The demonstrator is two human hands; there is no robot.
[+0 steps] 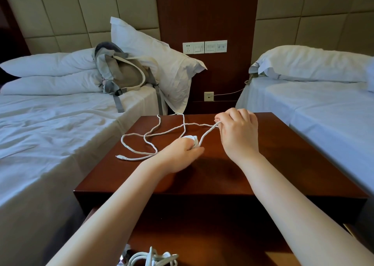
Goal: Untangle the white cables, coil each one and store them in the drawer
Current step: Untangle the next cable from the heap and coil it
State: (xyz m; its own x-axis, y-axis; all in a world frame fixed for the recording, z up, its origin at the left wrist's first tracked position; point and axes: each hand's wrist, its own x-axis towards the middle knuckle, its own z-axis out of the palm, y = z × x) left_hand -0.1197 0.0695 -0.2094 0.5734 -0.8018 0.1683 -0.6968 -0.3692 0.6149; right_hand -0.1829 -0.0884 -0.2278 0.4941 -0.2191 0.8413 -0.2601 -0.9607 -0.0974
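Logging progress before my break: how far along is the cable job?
Done: a bundle of white cables lies in what looks like the open drawer. In hand: the left hand holds a small started coil, and the right hand pinches the same cable. Left: most of it lies in loose loops on the nightstand, so winding it and storing it remain.

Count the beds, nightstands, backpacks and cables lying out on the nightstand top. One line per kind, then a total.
beds with white sheets: 2
dark red-brown wooden nightstand: 1
grey and beige fabric backpack: 1
white cable out on the nightstand top: 1
Total: 5
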